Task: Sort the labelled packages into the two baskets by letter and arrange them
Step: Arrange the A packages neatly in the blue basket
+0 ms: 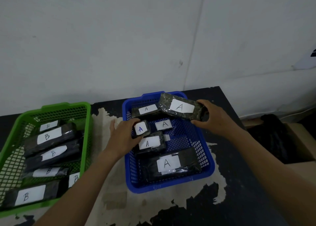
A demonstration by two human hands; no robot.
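Observation:
A blue basket (207, 164) in the middle holds several black wrapped packages with white "A" labels. My right hand (215, 118) grips a long A package (181, 108) by its right end, lifted and tilted over the basket's far right corner. My left hand (124, 135) reaches over the basket's left wall and holds a small A package (141, 129) just above another A package (150, 143). A large A package (171, 164) lies at the basket's near end. To the left, a green basket (86, 123) contains several "B" packages (49, 137) laid in rows.
The baskets stand on a dark table (222, 200) with worn pale patches, set against a white wall. A cardboard box (301, 140) with dark material inside sits off the table's right side.

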